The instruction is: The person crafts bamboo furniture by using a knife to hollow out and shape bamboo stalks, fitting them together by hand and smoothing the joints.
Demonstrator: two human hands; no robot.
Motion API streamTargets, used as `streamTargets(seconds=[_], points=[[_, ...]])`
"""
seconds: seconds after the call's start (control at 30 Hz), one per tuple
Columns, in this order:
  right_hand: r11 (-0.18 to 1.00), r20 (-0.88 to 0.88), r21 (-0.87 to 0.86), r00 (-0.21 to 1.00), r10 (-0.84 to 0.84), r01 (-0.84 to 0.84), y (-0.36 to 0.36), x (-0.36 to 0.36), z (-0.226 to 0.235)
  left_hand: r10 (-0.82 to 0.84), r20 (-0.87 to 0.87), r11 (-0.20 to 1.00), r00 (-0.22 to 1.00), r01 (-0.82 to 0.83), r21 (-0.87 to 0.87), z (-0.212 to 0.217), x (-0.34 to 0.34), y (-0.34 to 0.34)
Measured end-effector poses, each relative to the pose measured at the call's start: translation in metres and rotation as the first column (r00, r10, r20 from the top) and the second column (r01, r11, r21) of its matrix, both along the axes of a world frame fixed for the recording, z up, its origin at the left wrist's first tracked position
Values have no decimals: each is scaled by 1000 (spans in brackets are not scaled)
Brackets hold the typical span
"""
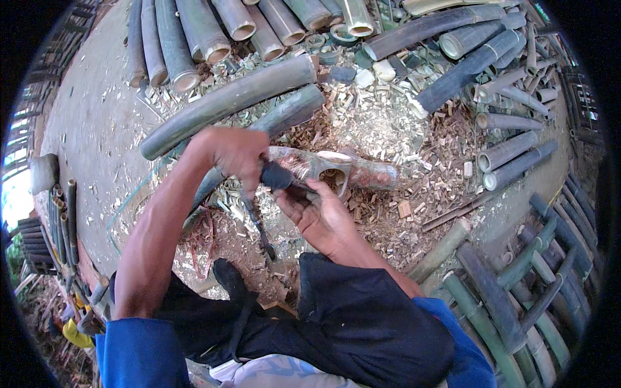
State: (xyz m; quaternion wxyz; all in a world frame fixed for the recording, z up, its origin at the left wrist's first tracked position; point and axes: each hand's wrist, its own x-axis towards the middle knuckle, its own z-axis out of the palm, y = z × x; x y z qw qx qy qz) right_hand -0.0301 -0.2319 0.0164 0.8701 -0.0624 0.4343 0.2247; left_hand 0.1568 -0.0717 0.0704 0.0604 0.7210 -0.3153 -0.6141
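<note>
My left hand, slightly blurred, is closed against the left end of a short dark cylindrical piece. My right hand comes from the lower right, palm turned up, with its fingers curled around the other end. Below my left hand a narrow dark tool with a blade-like tip points down toward the ground; whether that hand also grips it is hidden. Just beyond my hands lies a thick reddish-brown bamboo length with an oval hole cut in its side.
Wood chips cover the ground ahead. A long bamboo pole lies at the front left, and several cut poles line the far side. Bamboo frames stand at the right. My bent legs are close below.
</note>
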Motion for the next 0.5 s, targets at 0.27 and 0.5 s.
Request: streamTargets(seconds=[0.27,0.5], points=[[765,-18,-293,804,595,-573,-37,-22,-6,539,52,827,841,-540,156,3,-159,12],[87,-194,-837,442,876,-540,-84,-33,-27,882,72,470,466,-882,-45,-28,-284,-66]])
